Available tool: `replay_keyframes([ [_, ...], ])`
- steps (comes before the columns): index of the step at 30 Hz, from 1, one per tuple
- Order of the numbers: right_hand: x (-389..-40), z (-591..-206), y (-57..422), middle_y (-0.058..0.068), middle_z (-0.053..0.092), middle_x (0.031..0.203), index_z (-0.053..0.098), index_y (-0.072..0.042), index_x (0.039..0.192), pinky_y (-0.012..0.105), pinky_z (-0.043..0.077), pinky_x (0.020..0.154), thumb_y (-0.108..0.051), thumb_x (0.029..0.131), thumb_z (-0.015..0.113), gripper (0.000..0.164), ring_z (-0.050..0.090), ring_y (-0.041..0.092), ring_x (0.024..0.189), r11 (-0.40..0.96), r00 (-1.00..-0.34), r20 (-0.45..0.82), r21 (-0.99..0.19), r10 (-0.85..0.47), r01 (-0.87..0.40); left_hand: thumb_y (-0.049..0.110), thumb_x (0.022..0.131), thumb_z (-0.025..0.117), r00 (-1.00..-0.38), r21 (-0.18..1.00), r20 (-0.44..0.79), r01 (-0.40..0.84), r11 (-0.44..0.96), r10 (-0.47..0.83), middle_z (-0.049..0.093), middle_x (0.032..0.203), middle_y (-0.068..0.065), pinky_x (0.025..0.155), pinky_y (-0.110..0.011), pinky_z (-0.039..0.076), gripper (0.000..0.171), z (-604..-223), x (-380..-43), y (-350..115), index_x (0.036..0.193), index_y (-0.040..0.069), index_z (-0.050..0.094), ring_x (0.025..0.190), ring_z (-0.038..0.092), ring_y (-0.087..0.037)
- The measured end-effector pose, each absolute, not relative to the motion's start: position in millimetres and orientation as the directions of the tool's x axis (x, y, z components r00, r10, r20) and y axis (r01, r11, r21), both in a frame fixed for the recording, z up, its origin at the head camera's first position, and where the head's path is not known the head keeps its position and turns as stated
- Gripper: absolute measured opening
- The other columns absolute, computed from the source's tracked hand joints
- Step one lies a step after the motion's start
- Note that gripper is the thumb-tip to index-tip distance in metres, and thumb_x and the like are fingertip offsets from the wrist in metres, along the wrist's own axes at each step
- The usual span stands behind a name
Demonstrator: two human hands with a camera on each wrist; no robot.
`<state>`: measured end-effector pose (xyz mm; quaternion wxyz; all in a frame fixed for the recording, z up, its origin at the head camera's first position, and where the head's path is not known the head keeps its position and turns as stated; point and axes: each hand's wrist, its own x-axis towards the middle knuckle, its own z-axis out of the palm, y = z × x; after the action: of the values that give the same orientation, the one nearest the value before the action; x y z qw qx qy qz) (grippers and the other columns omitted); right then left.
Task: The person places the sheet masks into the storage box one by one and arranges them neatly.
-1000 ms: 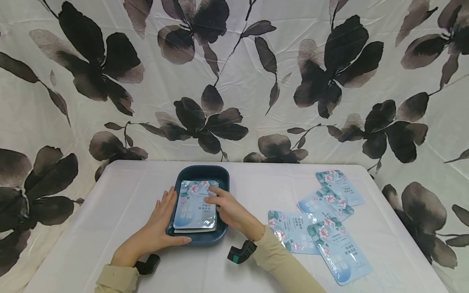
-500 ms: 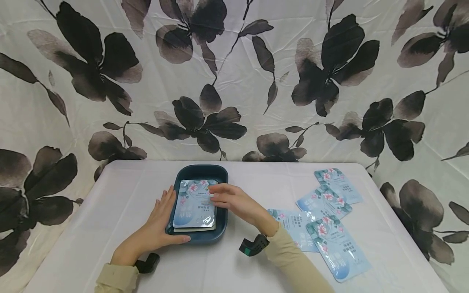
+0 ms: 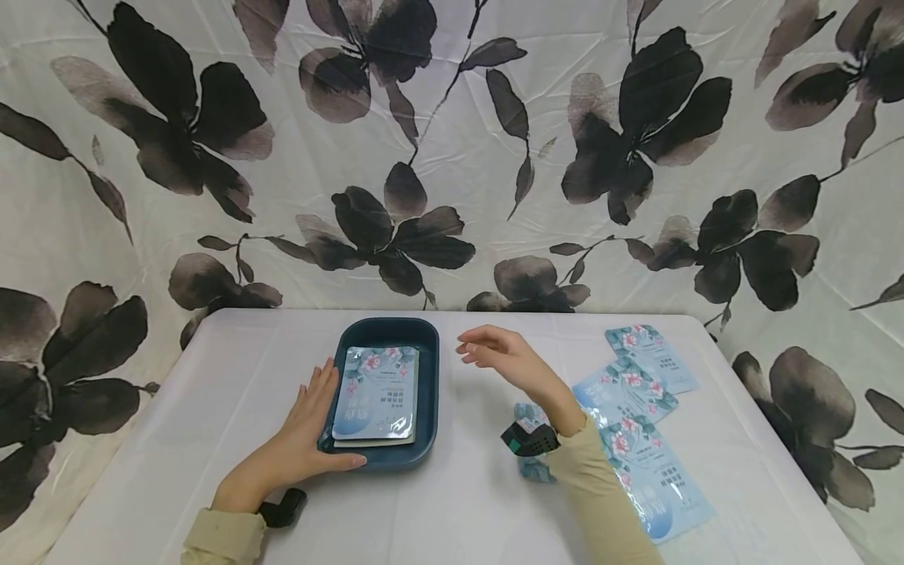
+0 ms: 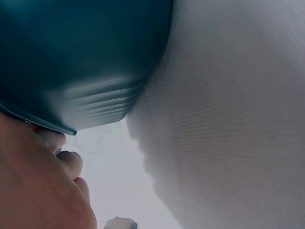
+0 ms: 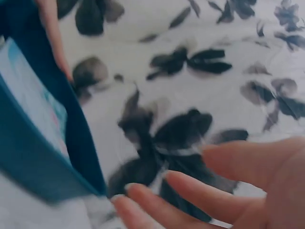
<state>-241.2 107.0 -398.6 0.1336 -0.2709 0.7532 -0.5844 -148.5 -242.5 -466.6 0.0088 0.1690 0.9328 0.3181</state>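
A dark blue tray (image 3: 428,408) stands on the table with a stack of light-blue floral sachets (image 3: 377,396) lying flat in it. Along the tray's left rim rests my left hand (image 3: 297,435), fingers straight and thumb at the near corner. The left wrist view has the tray's outer wall (image 4: 95,57) close beside that hand. My right hand (image 3: 519,365) hovers to the right of the tray, apart from it, with fingers extended and nothing held. In the right wrist view, its fingers (image 5: 200,195) are spread loosely and the tray shows at the left.
Several more floral sachets (image 3: 657,471) lie overlapping on the right side of the white table (image 3: 466,510); the right forearm covers part of them. Behind the table hangs a floral cloth (image 3: 452,157).
My right hand has let go of the top sachet and moved right, away from the tray and over the table. The sachet stays on the stack. My left hand has stayed at the rim.
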Motion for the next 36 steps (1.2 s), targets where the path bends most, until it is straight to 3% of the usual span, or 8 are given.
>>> replay_keyframes([
  [5, -247.4, -398.1, 132.6, 0.015, 0.065, 0.121, 0.059, -0.002, 0.131, 0.044, 0.050, 0.095, -0.017, 0.101, 0.057, 0.034, 0.063, 0.029, 0.109, 0.362, -0.804, 0.095, -0.857, -0.587, -0.366, 0.056, 0.070, 0.084, -0.941, 0.600, 0.097, 0.315, 0.736, 0.324, -0.013, 0.166, -0.009, 0.117, -0.061, -0.006, 0.134, -466.2, -147.7, -242.0, 0.159, 0.006, -0.002, 0.150, -0.014, -0.034],
  [9, -250.3, -399.6, 151.6, 0.018, 0.065, 0.117, 0.060, -0.002, 0.129, 0.044, 0.052, 0.093, -0.015, 0.097, 0.064, 0.036, 0.063, 0.031, 0.107, 0.482, -0.776, 0.005, -0.781, -0.630, -0.397, 0.058, 0.070, 0.083, -0.941, 0.599, 0.100, 0.317, 0.735, 0.325, -0.013, 0.166, -0.009, 0.117, -0.061, -0.006, 0.133, -465.7, -147.5, -241.6, 0.159, 0.006, -0.001, 0.150, -0.013, -0.036],
  [13, -253.6, -403.6, 165.4, 0.022, 0.064, 0.117, 0.058, 0.002, 0.131, 0.043, 0.053, 0.090, -0.009, 0.090, 0.071, 0.044, 0.061, 0.034, 0.108, 0.594, -0.773, -0.146, -0.730, -0.617, -0.337, 0.058, 0.070, 0.083, -0.939, 0.606, 0.105, 0.321, 0.727, 0.328, -0.013, 0.166, -0.009, 0.117, -0.061, -0.007, 0.133, -465.9, -147.3, -241.9, 0.159, 0.006, -0.002, 0.150, -0.014, -0.036],
  [17, -257.1, -409.0, 173.8, 0.019, 0.066, 0.109, 0.063, 0.004, 0.124, 0.039, 0.054, 0.083, 0.000, 0.084, 0.075, 0.042, 0.063, 0.027, 0.099, 0.680, -0.781, -0.278, -0.692, -0.560, -0.241, 0.057, 0.070, 0.083, -0.938, 0.610, 0.104, 0.323, 0.723, 0.331, -0.014, 0.165, -0.008, 0.116, -0.061, -0.008, 0.133, -466.6, -147.5, -242.2, 0.159, 0.006, -0.002, 0.150, -0.015, -0.035],
  [22, -258.3, -417.4, 182.0, 0.014, 0.069, 0.093, 0.069, 0.005, 0.105, 0.034, 0.054, 0.077, 0.010, 0.088, 0.062, 0.019, 0.063, 0.019, 0.084, 0.719, -0.761, -0.357, -0.665, -0.542, -0.201, 0.058, 0.069, 0.084, -0.940, 0.607, 0.097, 0.315, 0.729, 0.326, -0.014, 0.166, -0.007, 0.116, -0.062, -0.007, 0.135, -467.6, -148.6, -242.5, 0.159, 0.007, -0.002, 0.150, -0.015, -0.034],
  [26, -258.6, -423.8, 184.2, 0.010, 0.068, 0.089, 0.071, 0.003, 0.100, 0.033, 0.051, 0.077, 0.010, 0.091, 0.053, 0.021, 0.061, 0.018, 0.082, 0.727, -0.750, -0.391, -0.665, -0.534, -0.171, 0.057, 0.070, 0.084, -0.938, 0.604, 0.107, 0.325, 0.728, 0.330, -0.012, 0.166, -0.011, 0.116, -0.062, -0.007, 0.134, -468.4, -148.7, -243.1, 0.159, 0.006, -0.002, 0.150, -0.014, -0.035],
  [31, -258.9, -428.7, 182.9, 0.008, 0.066, 0.080, 0.070, 0.000, 0.095, 0.029, 0.048, 0.068, 0.009, 0.090, 0.056, 0.018, 0.062, 0.019, 0.074, 0.720, -0.751, -0.425, -0.687, -0.506, -0.096, 0.057, 0.070, 0.084, -0.937, 0.606, 0.109, 0.327, 0.725, 0.331, -0.011, 0.165, -0.013, 0.116, -0.063, -0.007, 0.133, -468.9, -148.8, -243.2, 0.159, 0.005, -0.001, 0.150, -0.015, -0.035],
  [36, -261.5, -435.1, 181.6, 0.010, 0.069, 0.075, 0.072, 0.005, 0.087, 0.024, 0.052, 0.061, 0.013, 0.088, 0.059, 0.015, 0.066, 0.015, 0.066, 0.680, -0.728, -0.440, -0.732, -0.525, -0.048, 0.057, 0.068, 0.084, -0.942, 0.610, 0.101, 0.312, 0.728, 0.320, -0.011, 0.166, -0.011, 0.116, -0.063, -0.006, 0.134, -467.8, -149.3, -242.6, 0.159, 0.007, -0.001, 0.150, -0.014, -0.036],
])
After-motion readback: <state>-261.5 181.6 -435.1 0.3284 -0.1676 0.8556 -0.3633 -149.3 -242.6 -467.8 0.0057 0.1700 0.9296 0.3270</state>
